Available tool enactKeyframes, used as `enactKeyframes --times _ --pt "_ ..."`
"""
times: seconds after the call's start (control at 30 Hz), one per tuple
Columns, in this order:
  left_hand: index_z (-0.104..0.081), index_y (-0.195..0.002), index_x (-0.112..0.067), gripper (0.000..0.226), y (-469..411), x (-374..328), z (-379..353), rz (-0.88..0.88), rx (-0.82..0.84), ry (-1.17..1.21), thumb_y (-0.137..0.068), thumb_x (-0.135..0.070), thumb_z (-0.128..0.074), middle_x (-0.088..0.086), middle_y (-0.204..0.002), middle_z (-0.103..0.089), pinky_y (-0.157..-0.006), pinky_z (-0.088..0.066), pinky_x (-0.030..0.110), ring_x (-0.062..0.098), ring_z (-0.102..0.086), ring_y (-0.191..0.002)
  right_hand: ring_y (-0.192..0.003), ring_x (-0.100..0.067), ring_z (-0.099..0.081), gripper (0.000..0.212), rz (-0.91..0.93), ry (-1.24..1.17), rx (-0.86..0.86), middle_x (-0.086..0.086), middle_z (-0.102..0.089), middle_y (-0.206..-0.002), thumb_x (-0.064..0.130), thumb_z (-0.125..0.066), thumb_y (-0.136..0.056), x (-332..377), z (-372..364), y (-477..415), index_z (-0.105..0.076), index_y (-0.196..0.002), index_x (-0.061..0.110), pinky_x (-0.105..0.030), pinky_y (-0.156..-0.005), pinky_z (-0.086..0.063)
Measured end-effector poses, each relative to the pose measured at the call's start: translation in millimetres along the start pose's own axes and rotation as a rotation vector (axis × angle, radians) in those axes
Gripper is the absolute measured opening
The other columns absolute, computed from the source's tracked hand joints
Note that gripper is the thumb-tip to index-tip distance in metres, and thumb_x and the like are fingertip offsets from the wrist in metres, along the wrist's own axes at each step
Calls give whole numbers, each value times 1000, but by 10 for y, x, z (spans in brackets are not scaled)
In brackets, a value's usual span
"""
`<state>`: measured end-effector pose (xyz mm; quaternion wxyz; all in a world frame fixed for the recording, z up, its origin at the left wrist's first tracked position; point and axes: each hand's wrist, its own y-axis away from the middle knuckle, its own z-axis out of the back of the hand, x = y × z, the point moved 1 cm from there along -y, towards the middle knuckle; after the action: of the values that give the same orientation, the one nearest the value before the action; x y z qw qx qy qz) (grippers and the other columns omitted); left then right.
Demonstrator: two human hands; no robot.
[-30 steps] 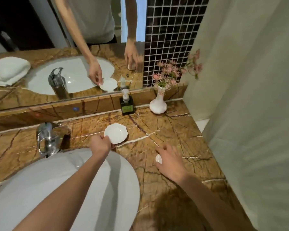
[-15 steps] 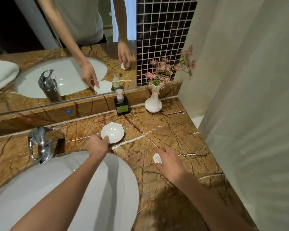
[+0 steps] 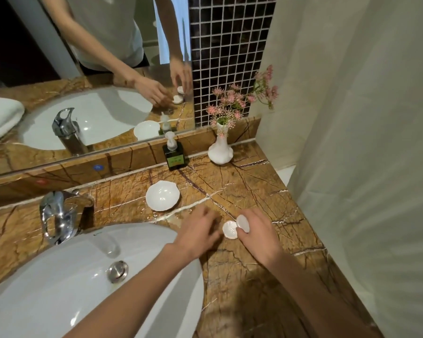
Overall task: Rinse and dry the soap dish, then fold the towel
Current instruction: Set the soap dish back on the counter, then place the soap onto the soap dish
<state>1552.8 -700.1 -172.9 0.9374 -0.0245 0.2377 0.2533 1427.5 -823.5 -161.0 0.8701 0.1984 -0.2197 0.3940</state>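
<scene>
The white scalloped soap dish [image 3: 162,195] rests alone on the brown marble counter [image 3: 242,181], between the tap and the pump bottle. My left hand [image 3: 197,231] hovers to the right of it, fingers spread and blurred, just beside a small white shell-shaped piece [image 3: 229,230] lying on the counter. My right hand [image 3: 257,236] pinches a second small white round piece [image 3: 243,223] against the first. A rolled white towel [image 3: 0,118] shows only as a reflection in the mirror at far left.
The white basin [image 3: 59,276] with its chrome tap [image 3: 59,215] fills the lower left. A dark pump bottle [image 3: 173,154] and a white vase of pink flowers [image 3: 220,150] stand by the mirror ledge. A pale curtain [image 3: 352,142] hangs along the counter's right edge.
My left hand has let go of the soap dish and moved right toward the small white pieces. The right hand has lifted one small piece beside the other.
</scene>
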Motion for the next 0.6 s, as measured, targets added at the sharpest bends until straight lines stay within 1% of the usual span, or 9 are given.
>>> enactKeyframes --times 0.03,0.1,0.17,0.3,0.4,0.53,0.6 --pt "-50 -124 -26 46 -63 -74 -80 -39 50 -47 -83 -46 -60 2 -114 -52 -91 -45 37 20 -50 -103 -120 -20 -49 45 -23 -5 -15 0 -51 -131 21 -63 -89 -41 58 3 -51 -132 18 -34 -101 -41" --pt "-49 -127 -28 55 -157 -192 -214 -62 90 -95 -79 -52 -63 2 -114 -53 -90 -43 36 21 -49 -104 -121 -19 -49 47 -69 -12 -26 0 -51 -133 21 -65 -88 -115 157 20 -50 -133 20 -33 -103 -39" --pt "-50 -126 -27 58 -207 -243 -319 -82 97 -143 -77 -54 -64 1 -111 -53 -86 -43 34 20 -49 -101 -124 -18 -47 49 -91 -20 -31 1 -49 -137 21 -64 -89 -168 210 37 -48 -136 20 -30 -106 -35" --pt "-51 -126 -22 54 -249 -235 -419 -77 122 -180 -79 -45 -66 4 -111 -53 -84 -52 36 23 -55 -99 -126 -18 -46 51 -87 -24 -37 1 -48 -139 21 -65 -89 -200 226 52 -47 -136 21 -30 -107 -34" --pt "-54 -123 -17 51 -265 -251 -426 -68 135 -170 -77 -35 -67 7 -110 -54 -82 -52 40 27 -54 -101 -125 -18 -46 51 -71 -21 -39 0 -51 -137 19 -66 -88 -177 210 45 -48 -136 19 -30 -106 -34" --pt "-58 -110 -13 41 -269 -186 -302 -26 29 -60 -76 -34 -66 5 -104 -53 -76 -49 32 24 -54 -94 -123 -18 -48 52 -46 -39 -23 1 -52 -135 19 -66 -87 -82 172 -2 -47 -135 19 -32 -104 -38" --pt "-58 -114 -13 45 -286 -57 -133 32 -50 -27 -76 -34 -66 7 -110 -55 -80 -49 31 24 -54 -98 -123 -18 -48 52 -22 -47 -18 1 -52 -135 20 -66 -87 4 142 -46 -47 -136 20 -33 -104 -39"
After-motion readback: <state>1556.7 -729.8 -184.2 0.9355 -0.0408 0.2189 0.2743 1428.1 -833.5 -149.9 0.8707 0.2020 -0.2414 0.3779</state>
